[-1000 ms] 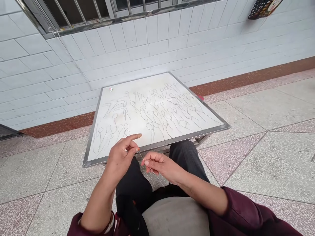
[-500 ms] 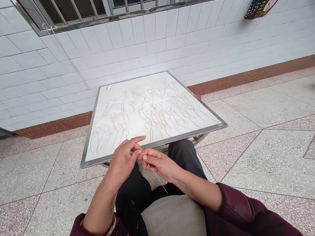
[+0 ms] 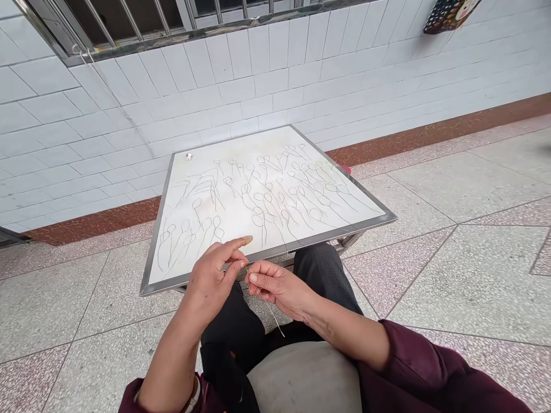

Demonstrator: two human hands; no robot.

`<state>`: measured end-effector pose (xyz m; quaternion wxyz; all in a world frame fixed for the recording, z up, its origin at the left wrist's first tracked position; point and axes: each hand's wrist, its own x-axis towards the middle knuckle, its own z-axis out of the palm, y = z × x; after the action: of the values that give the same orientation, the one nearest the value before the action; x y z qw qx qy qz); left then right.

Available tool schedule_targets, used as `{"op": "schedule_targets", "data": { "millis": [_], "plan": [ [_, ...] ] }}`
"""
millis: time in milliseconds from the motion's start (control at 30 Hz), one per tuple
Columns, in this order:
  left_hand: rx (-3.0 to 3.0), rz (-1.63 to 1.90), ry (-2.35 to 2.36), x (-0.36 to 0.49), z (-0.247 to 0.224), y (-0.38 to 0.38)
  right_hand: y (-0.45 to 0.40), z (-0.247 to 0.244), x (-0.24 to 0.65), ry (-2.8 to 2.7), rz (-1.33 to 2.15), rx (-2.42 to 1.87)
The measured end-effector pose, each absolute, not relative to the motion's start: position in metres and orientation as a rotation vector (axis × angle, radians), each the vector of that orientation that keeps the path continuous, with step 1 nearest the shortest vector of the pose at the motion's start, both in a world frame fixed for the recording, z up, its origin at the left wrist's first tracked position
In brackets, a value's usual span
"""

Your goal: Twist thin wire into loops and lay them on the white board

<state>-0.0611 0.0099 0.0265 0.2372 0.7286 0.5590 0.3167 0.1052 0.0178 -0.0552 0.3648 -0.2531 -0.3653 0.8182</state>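
A thin wire point(image 3: 274, 315) runs between my hands and hangs down toward my lap. My left hand point(image 3: 217, 272) pinches its upper end between thumb and a finger, with the index finger stretched out over the table edge. Close on its right, my right hand point(image 3: 275, 287) grips the wire between thumb and fingers. Beyond them, the white table point(image 3: 236, 229) with a grey metal rim bears many thin wires with looped ends point(image 3: 258, 221). Several bent wires without visible loops point(image 3: 202, 186) lie at its left.
A small red and white object point(image 3: 189, 156) sits at the table's far left corner. Behind stands a white tiled wall point(image 3: 241, 86) with a barred window point(image 3: 138, 20). A dark patterned item point(image 3: 447, 16) hangs on the wall. My knees are under the table's near edge.
My hands have moved slightly apart, and a short stretch of wire now shows between them. The hanging end of the wire has shifted a little left.
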Motion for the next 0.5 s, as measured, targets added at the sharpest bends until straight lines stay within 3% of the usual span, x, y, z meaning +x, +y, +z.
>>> {"op": "schedule_targets", "data": {
  "millis": [500],
  "plan": [
    [1.974,0.757,1.582,-0.0600,0.0294,0.0142,0.0139,-0.0586,0.1031,-0.959,2.042,-0.683]
  ]
}}
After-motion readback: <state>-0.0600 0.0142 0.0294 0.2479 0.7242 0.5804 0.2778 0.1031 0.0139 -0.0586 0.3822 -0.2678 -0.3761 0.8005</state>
